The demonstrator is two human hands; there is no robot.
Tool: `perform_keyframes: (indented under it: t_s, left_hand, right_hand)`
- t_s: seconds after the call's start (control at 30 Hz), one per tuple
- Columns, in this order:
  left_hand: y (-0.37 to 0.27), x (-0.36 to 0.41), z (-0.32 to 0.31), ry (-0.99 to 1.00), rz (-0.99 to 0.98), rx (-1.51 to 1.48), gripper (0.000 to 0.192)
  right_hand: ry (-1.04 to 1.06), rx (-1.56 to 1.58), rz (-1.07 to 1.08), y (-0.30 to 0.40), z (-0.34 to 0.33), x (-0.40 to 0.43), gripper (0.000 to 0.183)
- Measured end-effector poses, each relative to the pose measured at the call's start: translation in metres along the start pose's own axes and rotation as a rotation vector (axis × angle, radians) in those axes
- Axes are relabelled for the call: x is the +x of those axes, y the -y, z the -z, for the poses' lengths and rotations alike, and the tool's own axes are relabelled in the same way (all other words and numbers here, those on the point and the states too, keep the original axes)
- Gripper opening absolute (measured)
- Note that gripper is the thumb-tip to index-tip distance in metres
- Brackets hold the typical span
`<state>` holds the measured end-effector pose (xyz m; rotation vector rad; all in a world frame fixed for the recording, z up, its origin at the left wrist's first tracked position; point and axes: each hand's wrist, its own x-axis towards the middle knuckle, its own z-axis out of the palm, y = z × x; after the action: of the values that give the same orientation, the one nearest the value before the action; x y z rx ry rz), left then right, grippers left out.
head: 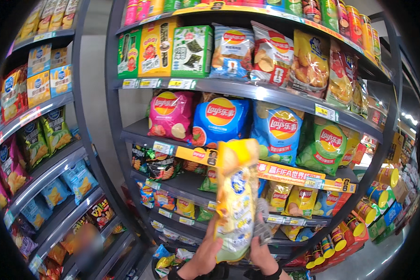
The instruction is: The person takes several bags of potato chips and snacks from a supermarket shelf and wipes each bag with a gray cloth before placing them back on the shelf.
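Note:
Upright in front of the shelves is a yellow snack bag, its side bearing small pictures and print turned towards me. My left hand grips its lower left edge. On the lower right, my right hand holds the same bag near its bottom. A grey, partly see-through object shows just above the right hand; what it is I cannot tell. Behind the bag, a blue Lay's chip bag and a light blue Lay's bag stand on the shelf. The bag hides part of the shelf's edge.
A green Lay's bag and a pink one share that shelf. Boxes of seaweed snacks stand above. Another snack rack rises on the left. Yellow-lidded cans line the lower right, and a bin of small packets sits below.

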<state>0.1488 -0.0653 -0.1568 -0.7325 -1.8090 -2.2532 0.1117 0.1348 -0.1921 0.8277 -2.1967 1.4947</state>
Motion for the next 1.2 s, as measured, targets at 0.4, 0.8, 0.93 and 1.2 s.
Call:
perform_keyframes:
  t_s: [0.4, 0.8, 0.93, 1.2]
  left_hand:
    - [-0.012, -0.031, 0.04, -0.193, -0.122, 0.31, 0.053]
    - [-0.009, -0.047, 0.025, -0.206, -0.066, 0.02, 0.062]
    - [-0.007, -0.055, 0.027, -0.43, -0.096, -0.126, 0.064]
    - [-0.02, -0.043, 0.04, -0.464, -0.359, 0.539, 0.065]
  right_hand:
    - [0.498, -0.349, 0.418, 0.038, -0.06, 0.004, 0.061]
    - [0.124, 0.057, 0.017, 0.03, -0.05, 0.047, 0.059]
    - [0.187, 0.235, -0.296, 0.017, -0.056, 0.025, 0.063]
    - [0.309, -0.008, 0.141, 0.043, -0.079, 0.004, 0.075]
